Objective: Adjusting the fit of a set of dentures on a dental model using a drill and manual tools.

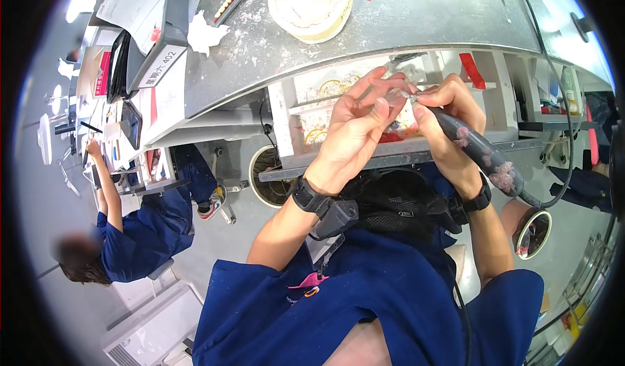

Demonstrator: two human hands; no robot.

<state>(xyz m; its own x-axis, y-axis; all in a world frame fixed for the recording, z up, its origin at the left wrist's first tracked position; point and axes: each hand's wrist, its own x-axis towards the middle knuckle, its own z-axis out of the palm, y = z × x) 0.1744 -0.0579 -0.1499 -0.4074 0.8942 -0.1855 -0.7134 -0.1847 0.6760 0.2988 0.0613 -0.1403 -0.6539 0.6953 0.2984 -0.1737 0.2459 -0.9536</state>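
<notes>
Our left hand (355, 125) pinches a small pale workpiece (398, 95) at its fingertips, above the open drawer (338, 115) below the desk (403, 21). Our right hand (449, 115) is clamped on a dark handpiece (482, 154), tip touching the workpiece. A plaster dental cast (312, 11) sits on the desk. A co-worker (140, 232) sits left.

Grey metal workbench (403, 21) dusted with pale debris, open drawer (338, 115) seen beneath it, light grey floor (221, 229), white cabinet (153, 330) at lower left, papers (133, 1) stacked at far left, bright daylight
</notes>
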